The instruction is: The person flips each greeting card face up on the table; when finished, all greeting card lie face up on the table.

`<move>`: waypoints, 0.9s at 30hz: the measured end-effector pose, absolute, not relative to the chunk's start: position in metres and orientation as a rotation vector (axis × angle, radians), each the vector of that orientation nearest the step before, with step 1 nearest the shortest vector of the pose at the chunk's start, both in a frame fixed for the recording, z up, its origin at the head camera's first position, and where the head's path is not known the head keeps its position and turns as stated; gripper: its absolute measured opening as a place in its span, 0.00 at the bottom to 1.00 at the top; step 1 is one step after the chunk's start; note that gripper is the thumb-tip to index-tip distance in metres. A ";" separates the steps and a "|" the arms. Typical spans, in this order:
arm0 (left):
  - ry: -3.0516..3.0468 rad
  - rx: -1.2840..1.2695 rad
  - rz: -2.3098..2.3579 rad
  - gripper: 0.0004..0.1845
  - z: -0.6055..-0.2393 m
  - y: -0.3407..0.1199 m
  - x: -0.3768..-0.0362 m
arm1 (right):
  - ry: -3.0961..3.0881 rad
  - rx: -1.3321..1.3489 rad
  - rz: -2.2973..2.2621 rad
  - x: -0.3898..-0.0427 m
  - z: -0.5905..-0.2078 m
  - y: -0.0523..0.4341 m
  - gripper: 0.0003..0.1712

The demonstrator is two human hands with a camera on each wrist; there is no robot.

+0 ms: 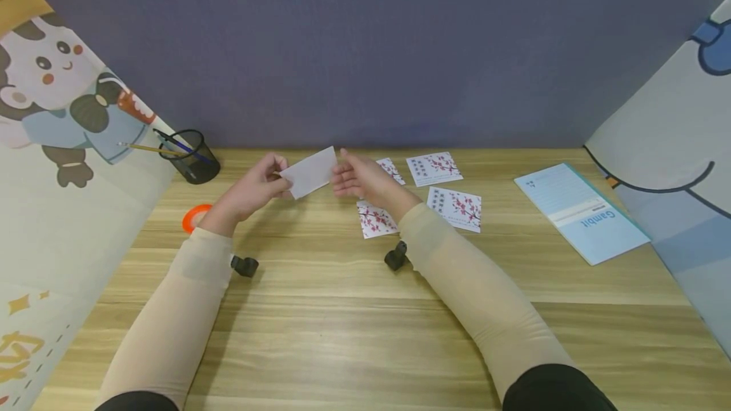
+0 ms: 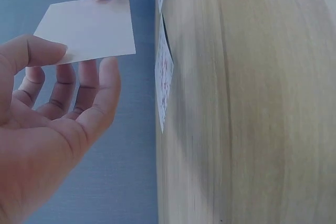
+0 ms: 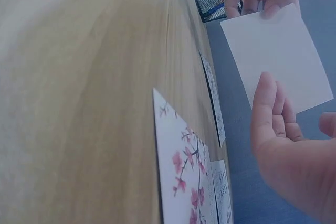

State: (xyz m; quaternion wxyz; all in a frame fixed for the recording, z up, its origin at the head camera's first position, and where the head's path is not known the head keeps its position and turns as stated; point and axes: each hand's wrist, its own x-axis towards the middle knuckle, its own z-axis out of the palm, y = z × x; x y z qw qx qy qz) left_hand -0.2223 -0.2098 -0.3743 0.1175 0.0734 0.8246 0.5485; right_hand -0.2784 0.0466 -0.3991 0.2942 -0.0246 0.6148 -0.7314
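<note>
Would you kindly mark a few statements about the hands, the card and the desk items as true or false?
1. The left hand pinches a plain white card. True.
2. The white card lies flat on the desk. False: it is held up above the wooden desk.
3. The right hand has its fingers at the card's other edge. True.
4. The mesh pen cup stands to the right of the blue sheet. False: the cup is at the far left, the blue sheet at the right.
5. Cards printed with pink blossoms lie on the desk. True.
</note>
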 end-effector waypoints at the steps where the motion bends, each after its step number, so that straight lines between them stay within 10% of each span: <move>1: 2.417 0.221 1.604 0.08 -0.375 -0.210 -0.222 | 1.627 -0.063 -1.948 -0.278 -0.399 0.047 0.34; 27: 2.502 0.365 1.464 0.10 -0.383 -0.213 -0.220 | 1.503 -0.059 -1.934 -0.279 -0.404 0.051 0.33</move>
